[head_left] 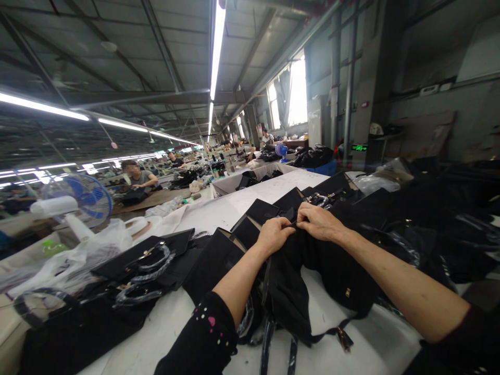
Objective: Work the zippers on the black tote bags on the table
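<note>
A black handbag [287, 297] hangs limp below my two hands, over the white tabletop [363, 344]. Its wrapped handles and a strap with a metal clasp [344, 339] trail down toward me. My left hand [275, 234] is closed, with thumb and fingers pinching the bag's upper edge. Close beside it, my right hand [318, 221] pinches the same edge, fingers pressed together. The exact spot between the fingertips is too small to make out. Black box-shaped bags [219, 255] stand just beyond and left of my left hand.
At left lie more black handbags [78, 333] with plastic-wrapped handles, near a blue fan [88, 195] and clear plastic bags [101, 242]. A large heap of black bags [441, 224] fills the right side. Further back, a co-worker [142, 179] sits at a table.
</note>
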The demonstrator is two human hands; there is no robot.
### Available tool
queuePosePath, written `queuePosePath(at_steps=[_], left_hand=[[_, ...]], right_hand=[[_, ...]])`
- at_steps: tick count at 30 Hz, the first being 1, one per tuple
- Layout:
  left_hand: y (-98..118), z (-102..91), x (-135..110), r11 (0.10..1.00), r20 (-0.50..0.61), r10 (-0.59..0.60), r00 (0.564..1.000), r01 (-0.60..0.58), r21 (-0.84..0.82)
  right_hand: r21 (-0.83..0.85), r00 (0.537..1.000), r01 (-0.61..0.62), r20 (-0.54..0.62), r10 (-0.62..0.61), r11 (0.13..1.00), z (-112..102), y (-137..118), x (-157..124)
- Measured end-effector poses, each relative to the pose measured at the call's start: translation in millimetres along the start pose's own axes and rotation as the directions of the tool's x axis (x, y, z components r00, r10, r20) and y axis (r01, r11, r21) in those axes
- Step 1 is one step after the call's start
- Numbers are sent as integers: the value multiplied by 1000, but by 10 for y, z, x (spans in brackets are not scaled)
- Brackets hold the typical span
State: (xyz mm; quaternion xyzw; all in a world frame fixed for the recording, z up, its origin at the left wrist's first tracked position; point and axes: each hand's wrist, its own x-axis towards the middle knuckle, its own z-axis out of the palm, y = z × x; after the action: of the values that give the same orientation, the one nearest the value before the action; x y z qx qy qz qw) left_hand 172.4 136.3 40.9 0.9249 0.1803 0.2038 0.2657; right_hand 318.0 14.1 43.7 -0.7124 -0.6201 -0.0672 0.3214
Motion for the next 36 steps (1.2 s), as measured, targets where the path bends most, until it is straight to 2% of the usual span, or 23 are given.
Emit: queuePosePath(at_steps=[6,10,14,18,22,32,36], left_hand=[[12,-16,-18,1000,-13,-12,1000,12,1],[10,-14,-13,1000,-18,-18,1000,18,-1],[-12,-2,-7,1000,-21,-17,1000,17,-7],[-17,12,0,1000,-28,-16,999,16,-4],[-11,31,14,1000,-35,-20,999,20,-2],[-17,44,19,1000,-36,-31,999,31,0],[-14,29,12,1000,-15,-11,1000,11,0]], right_hand=[[-17,998,58,-22,-58,998,-9,11,-26],[-48,987,155,-42,-157,987,-12,15,-53],[-184,956,268,-67,-285,946,20,36,-67],[-367,920,329,-85,-383,870,53,39,-118],[-410,880,375,-126,-458,832,78,26,-188],[-278,895,375,-138,-423,884,105,33,-155],[-163,931,328,-110,-348,930,59,32,-95]])
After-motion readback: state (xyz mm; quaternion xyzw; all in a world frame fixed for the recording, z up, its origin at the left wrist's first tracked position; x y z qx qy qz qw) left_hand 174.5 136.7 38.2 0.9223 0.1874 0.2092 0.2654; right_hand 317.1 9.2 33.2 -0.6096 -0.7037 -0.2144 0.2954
